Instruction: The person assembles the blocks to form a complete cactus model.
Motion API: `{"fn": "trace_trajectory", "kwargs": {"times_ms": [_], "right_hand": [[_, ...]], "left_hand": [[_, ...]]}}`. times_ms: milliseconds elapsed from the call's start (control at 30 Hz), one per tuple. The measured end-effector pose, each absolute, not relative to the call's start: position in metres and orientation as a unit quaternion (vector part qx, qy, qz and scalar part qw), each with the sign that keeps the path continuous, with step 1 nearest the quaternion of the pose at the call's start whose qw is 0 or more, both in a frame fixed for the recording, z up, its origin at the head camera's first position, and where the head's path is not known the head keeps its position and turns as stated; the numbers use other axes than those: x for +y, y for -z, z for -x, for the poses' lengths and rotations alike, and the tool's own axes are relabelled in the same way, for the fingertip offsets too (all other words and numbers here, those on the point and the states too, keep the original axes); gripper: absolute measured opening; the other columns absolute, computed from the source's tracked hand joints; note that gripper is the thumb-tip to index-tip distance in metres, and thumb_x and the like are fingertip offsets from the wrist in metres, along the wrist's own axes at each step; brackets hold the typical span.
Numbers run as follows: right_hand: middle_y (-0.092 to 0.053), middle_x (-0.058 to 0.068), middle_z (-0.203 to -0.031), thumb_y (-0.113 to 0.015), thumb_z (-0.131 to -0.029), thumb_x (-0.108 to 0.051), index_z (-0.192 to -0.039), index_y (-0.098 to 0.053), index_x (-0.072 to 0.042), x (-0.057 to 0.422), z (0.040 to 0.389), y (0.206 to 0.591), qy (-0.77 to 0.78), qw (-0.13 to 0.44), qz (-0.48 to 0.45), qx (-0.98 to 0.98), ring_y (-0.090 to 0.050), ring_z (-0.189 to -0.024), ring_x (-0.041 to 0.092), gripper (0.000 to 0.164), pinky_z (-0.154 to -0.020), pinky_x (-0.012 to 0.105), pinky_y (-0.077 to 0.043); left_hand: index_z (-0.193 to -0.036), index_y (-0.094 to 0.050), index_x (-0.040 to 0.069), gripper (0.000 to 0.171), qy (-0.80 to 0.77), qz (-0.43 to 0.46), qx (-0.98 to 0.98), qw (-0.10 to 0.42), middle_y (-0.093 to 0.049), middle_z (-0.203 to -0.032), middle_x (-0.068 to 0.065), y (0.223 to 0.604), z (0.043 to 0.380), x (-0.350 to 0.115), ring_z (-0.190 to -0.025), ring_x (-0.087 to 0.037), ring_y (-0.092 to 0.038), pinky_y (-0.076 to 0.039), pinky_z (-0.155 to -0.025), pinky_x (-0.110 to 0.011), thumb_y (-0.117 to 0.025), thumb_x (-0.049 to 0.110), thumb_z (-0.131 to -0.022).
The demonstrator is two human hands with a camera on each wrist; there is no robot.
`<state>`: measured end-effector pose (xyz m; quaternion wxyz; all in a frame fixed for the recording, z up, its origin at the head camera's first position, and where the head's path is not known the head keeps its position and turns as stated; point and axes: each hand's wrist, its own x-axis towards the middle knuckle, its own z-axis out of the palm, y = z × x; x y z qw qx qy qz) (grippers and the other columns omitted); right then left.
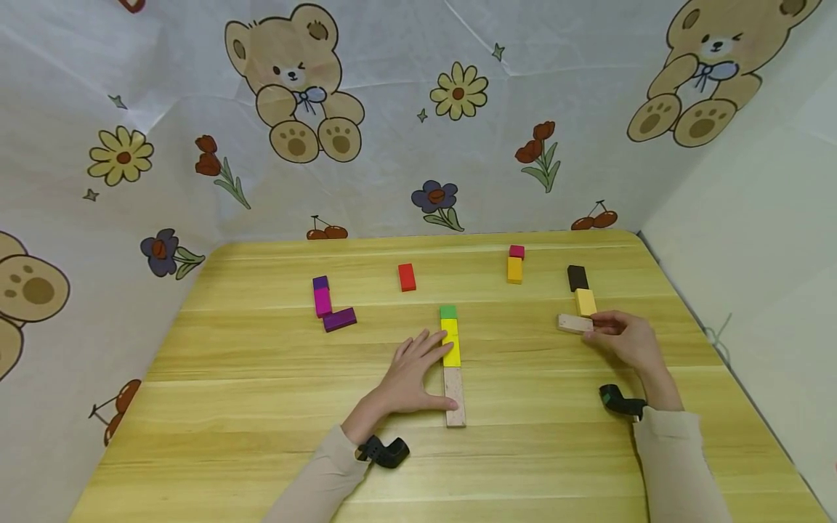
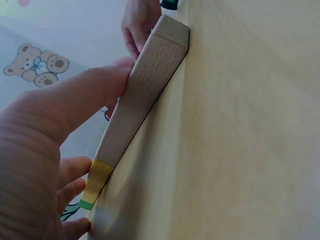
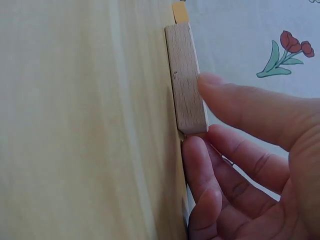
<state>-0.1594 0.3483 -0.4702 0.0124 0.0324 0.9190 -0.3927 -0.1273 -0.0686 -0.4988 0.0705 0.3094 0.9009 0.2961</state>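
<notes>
My left hand (image 1: 404, 379) spreads over a straight row lying on the wooden table: a green block (image 1: 447, 311), a yellow block (image 1: 450, 326) and a long plain wooden block (image 1: 454, 388). Its thumb touches the plain block and its fingertips touch the yellow one. Toward the right side, my right hand (image 1: 631, 341) pinches the right end of a shorter plain wooden block (image 1: 572, 323) between thumb and fingers. That block lies crosswise against the near end of a light orange block (image 1: 585, 301), and a black block (image 1: 577, 278) stands beyond it. In the right wrist view, the plain block (image 3: 186, 75) sits on the table.
At the back left lie a dark purple block (image 1: 320, 282), a magenta block (image 1: 322, 302) and a purple block (image 1: 340, 319). A red block (image 1: 407, 277) lies alone. Farther right, a crimson block (image 1: 516, 251) meets an orange block (image 1: 514, 271). A printed cloth (image 1: 386, 167) hangs behind the table.
</notes>
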Motion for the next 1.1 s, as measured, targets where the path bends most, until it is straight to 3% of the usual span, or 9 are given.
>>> {"fn": "trace_trajectory", "kwargs": {"times_ms": [267,500,833,1100], "right_hand": [[-0.072,0.013,-0.094,-0.079,-0.084,-0.021,-0.120,-0.063,0.005,0.345,0.162,0.472,0.380,0.002,-0.028,0.924,-0.056,-0.071,-0.010,0.048,-0.065,0.009,-0.044],[-0.071,0.023,-0.097,-0.077,-0.084,-0.016,-0.118,-0.065,0.006,0.343,0.163,0.472,0.373,-0.009,-0.010,0.928,-0.054,-0.071,-0.011,0.042,-0.065,0.009,-0.043],[-0.072,0.019,-0.094,-0.077,-0.084,-0.014,-0.116,-0.067,0.005,0.338,0.162,0.469,0.383,-0.001,0.002,0.924,-0.056,-0.072,-0.010,0.038,-0.064,0.010,-0.044],[-0.071,0.019,-0.095,-0.077,-0.084,-0.013,-0.113,-0.067,0.004,0.311,0.163,0.462,0.394,0.006,0.035,0.918,-0.061,-0.075,-0.001,0.035,-0.066,0.013,-0.047]], "left_hand": [[-0.152,-0.038,0.016,0.098,-0.288,-0.307,0.904,0.074,-0.020,-0.164,0.000,0.499,0.128,-0.069,-0.153,-0.031,-0.009,-0.008,-0.121,-0.055,-0.076,0.059,-0.073],[-0.151,-0.038,0.016,0.097,-0.290,-0.305,0.904,0.073,-0.020,-0.164,0.001,0.499,0.129,-0.070,-0.153,-0.031,-0.009,-0.008,-0.121,-0.055,-0.077,0.058,-0.073],[-0.152,-0.038,0.016,0.098,-0.289,-0.306,0.904,0.075,-0.020,-0.164,0.001,0.499,0.129,-0.069,-0.153,-0.030,-0.008,-0.008,-0.121,-0.055,-0.077,0.059,-0.073],[-0.151,-0.038,0.016,0.097,-0.291,-0.308,0.903,0.074,-0.020,-0.164,-0.001,0.500,0.128,-0.069,-0.153,-0.031,-0.009,-0.009,-0.121,-0.056,-0.076,0.059,-0.073]]}}
